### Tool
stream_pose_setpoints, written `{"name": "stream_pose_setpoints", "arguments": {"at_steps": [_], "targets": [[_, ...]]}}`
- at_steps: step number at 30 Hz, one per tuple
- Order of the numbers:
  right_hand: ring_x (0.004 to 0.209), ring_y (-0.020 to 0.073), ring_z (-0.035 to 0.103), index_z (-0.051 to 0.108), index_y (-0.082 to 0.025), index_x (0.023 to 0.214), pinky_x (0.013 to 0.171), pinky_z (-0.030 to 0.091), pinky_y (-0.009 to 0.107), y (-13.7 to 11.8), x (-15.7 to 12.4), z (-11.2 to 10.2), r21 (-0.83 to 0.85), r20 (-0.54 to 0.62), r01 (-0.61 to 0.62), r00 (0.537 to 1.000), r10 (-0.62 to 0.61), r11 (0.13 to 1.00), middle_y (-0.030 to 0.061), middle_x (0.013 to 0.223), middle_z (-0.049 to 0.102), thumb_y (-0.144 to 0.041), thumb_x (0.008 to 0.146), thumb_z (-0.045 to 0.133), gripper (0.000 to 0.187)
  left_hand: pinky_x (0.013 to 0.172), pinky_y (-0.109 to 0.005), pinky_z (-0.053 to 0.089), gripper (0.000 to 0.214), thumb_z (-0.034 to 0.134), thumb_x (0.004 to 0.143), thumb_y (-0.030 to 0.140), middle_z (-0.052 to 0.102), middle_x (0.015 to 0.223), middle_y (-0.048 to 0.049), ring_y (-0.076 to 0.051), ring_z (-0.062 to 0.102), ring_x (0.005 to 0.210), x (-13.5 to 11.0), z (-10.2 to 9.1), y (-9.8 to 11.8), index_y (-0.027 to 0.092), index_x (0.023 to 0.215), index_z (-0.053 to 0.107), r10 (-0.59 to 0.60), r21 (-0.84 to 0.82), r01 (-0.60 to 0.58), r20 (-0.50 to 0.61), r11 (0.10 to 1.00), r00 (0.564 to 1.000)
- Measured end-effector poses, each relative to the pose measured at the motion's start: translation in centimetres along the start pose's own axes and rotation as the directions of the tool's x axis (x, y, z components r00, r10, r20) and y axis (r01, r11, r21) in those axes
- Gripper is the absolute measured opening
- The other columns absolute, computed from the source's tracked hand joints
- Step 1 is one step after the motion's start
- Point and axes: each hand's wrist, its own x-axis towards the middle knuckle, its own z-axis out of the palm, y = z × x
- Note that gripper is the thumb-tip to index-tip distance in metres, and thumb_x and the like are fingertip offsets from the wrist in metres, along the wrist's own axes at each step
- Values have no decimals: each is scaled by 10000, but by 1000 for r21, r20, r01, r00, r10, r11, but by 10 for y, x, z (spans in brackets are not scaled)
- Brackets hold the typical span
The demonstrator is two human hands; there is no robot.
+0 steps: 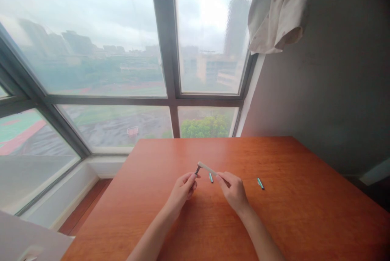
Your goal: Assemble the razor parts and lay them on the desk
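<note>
Over the middle of a reddish-brown wooden table (274, 220), my right hand (233, 190) pinches the near end of a slim white pen-like stick (207, 167). My left hand (184, 188) pinches a small dark piece (198, 169) at the stick's far end, fingertips closed on it. Both hands hover just above the tabletop. A short teal piece (211, 177) lies on the table between the two hands. A second teal piece (260, 183) lies to the right of my right hand.
A large window (170, 70) with a dark frame stands beyond the table's far edge. A pale garment (274, 9) hangs at the upper right by a grey wall. A white ledge runs along the left.
</note>
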Motion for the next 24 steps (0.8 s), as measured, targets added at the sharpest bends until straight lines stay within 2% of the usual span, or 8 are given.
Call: {"name": "stream_pose_setpoints", "arguments": {"at_steps": [10, 15, 19, 24], "targets": [[695, 187, 629, 732, -198, 846, 658, 472, 246, 4, 0, 0, -42, -26, -24, 999, 23, 999, 71, 741, 690, -381, 932, 415, 375, 377, -183, 96, 526, 630, 696, 618, 447, 547, 74, -22, 233, 354, 2, -2, -1, 135, 902, 615, -8, 17, 8, -9, 1000, 1000], [671, 171, 612, 719, -201, 788, 639, 450, 233, 1, 0, 0, -33, 19, -15, 1000, 16, 999, 59, 729, 686, -368, 940, 402, 389, 361, -180, 97, 549, 636, 680, 630, 443, 524, 81, -20, 229, 336, 5, -3, -3, 132, 909, 615, -6, 20, 6, 8, 1000, 1000], [639, 164, 606, 718, -202, 764, 619, 437, 225, 1, 0, 0, -51, 1, -17, 1000, 17, 999, 48, 691, 676, -374, 938, 403, 398, 355, -180, 101, 561, 628, 678, 640, 445, 526, 81, -16, 225, 325, 7, -4, -6, 132, 915, 617, -13, 29, 13, 10, 1000, 1000], [614, 162, 591, 710, -201, 763, 593, 412, 226, -1, 1, -1, -44, 32, -3, 999, 4, 999, 38, 649, 657, -372, 942, 396, 399, 358, -178, 95, 540, 638, 683, 620, 453, 534, 80, -17, 228, 332, 7, -5, -7, 137, 921, 615, -13, 17, 13, 8, 1000, 1000]]}}
